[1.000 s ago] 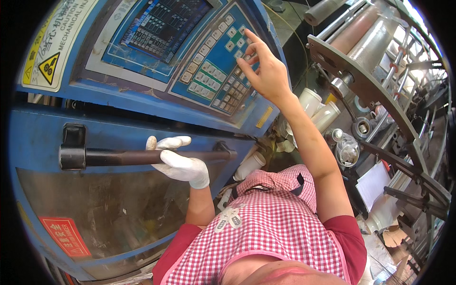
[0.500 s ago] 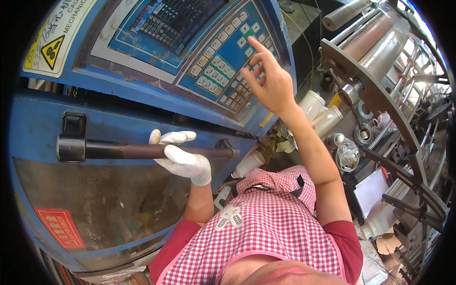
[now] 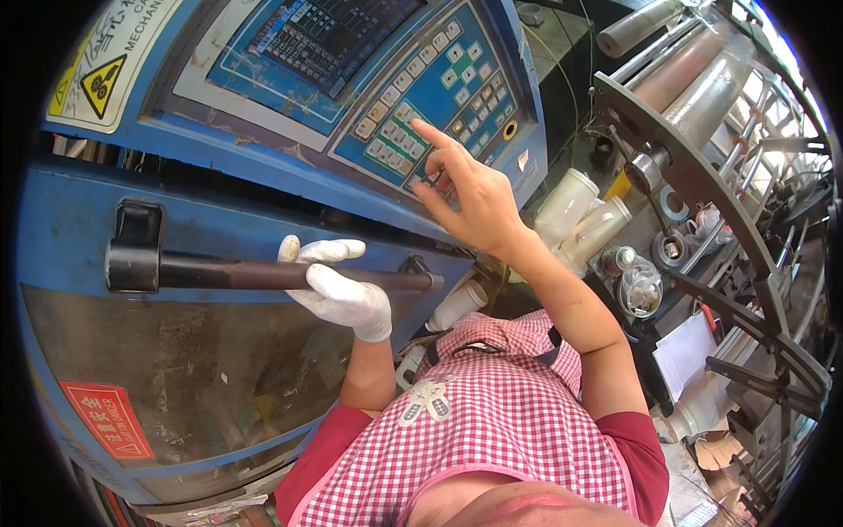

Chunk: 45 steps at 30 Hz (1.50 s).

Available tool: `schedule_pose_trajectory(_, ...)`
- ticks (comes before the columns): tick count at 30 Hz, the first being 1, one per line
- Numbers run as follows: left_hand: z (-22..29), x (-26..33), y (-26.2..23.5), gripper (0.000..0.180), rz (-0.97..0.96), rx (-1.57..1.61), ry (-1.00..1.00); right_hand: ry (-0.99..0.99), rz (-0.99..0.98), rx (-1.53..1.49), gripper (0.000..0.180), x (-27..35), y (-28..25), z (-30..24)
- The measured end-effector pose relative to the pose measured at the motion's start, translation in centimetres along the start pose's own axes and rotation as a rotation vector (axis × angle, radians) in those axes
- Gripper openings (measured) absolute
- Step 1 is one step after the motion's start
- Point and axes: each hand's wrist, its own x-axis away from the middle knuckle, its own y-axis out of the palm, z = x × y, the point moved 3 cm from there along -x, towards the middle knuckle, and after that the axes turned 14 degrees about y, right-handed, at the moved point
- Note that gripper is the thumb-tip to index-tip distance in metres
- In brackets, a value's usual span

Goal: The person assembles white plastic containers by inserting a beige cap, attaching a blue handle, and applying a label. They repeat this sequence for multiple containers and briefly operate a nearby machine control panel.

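Note:
My left hand (image 3: 342,294), in a white glove with a stained fingertip, rests on the dark bar handle (image 3: 224,274) of a blue machine door. Its thumb lies on the near side of the bar and the fingers reach round behind. My bare right hand (image 3: 474,200) is over the control panel's keypad (image 3: 395,145). The index finger stretches to the block of green-bordered keys, while the others curl apart from it. Whether that fingertip presses a key I cannot make out. Above the keys is a lit screen (image 3: 342,39).
Below the handle is the door's smeared window (image 3: 167,351) with a red warning label (image 3: 110,420). On the right stand white plastic tubs (image 3: 566,206), a can (image 3: 619,259), a sheet of paper (image 3: 687,356) and a metal frame with rollers (image 3: 707,97).
My right hand has moved left and down, from the arrow keys to the green-bordered key block. The left hand stays on the handle.

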Motion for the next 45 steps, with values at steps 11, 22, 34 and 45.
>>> schedule_pose_trajectory(11, 0.2, 0.0, -0.1, 0.052, -0.028, -0.008, 0.005, -0.047, -0.076, 0.073, 0.027, 2.1, 1.3, 0.1)
schedule_pose_trajectory(22, -0.2, -0.1, -0.3, 0.052, -0.057, -0.03, 0.046, -0.073, -0.044, 0.094, 0.026, 1.3, 1.4, -0.5)
schedule_pose_trajectory(34, 0.0, 0.0, -0.1, 0.052, -0.026, -0.012, 0.025, -0.06, 0.004, 0.104, 0.028, 0.2, 0.9, -0.2)
schedule_pose_trajectory(45, 0.1, 0.1, 0.3, 0.049, 0.003, -0.022, -0.015, -0.063, 0.038, 0.08, 0.028, 0.0, 0.6, -0.6)
